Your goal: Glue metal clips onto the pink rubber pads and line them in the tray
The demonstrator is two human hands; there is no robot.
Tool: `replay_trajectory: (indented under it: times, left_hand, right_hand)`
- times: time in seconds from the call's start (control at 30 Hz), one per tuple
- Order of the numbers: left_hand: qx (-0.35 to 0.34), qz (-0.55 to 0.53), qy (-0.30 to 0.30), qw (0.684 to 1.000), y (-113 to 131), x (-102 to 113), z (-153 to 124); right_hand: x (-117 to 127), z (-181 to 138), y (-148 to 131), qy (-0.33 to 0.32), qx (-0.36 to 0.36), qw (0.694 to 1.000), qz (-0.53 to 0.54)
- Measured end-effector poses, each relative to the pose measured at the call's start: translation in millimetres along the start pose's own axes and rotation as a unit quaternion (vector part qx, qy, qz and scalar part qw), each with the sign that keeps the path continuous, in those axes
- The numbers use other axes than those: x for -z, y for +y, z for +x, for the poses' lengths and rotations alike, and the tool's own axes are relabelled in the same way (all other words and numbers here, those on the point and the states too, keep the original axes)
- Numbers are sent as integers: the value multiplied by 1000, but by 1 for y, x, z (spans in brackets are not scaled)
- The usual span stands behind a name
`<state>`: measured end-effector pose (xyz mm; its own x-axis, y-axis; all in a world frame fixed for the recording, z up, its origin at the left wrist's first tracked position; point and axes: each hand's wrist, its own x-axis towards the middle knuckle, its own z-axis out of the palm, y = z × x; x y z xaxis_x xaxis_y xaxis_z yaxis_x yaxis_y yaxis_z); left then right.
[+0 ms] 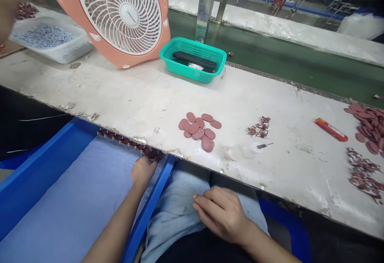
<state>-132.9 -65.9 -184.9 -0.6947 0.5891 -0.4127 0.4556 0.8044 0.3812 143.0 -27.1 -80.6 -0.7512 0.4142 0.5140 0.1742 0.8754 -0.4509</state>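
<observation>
My left hand (143, 171) reaches into a blue tray (39, 163) lined with pale blue cloth, just under the bench's front edge. Its fingertips are hidden among a row of dark red pieces (126, 140) along the tray's far side. My right hand (220, 211) lies on my lap with its fingers stretched out and nothing in it. On the white bench above lies a small heap of pink oval discs (199, 129), with a little pile of small brown-and-white bits (259, 127) to its right.
A pink fan (123, 15), a teal basket (193, 59) holding a black object, and a white basket (51, 39) stand at the back. A red lighter-like tool (331, 129), more discs (369, 125) and bits (363, 173) lie at right. A green belt (270, 55) runs behind.
</observation>
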Motion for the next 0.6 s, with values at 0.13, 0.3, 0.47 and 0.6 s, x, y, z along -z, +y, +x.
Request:
replay_trajectory:
  times: [0.13, 0.3, 0.47, 0.6]
  left_hand:
    - [-28, -50, 83, 995, -1, 12, -14]
    - [-142, -144, 340, 918, 26, 38, -56]
    - [-567, -58, 287, 770, 95, 52, -80]
    - [-615, -1, 185, 767, 105, 46, -75]
  right_hand:
    - [14, -6, 5, 21, -2, 1000, -11]
    - [47, -13, 21, 232, -114, 959, -113]
    - [58, 5, 39, 151, -254, 944, -146]
    - [55, 15, 45, 123, -261, 951, -110]
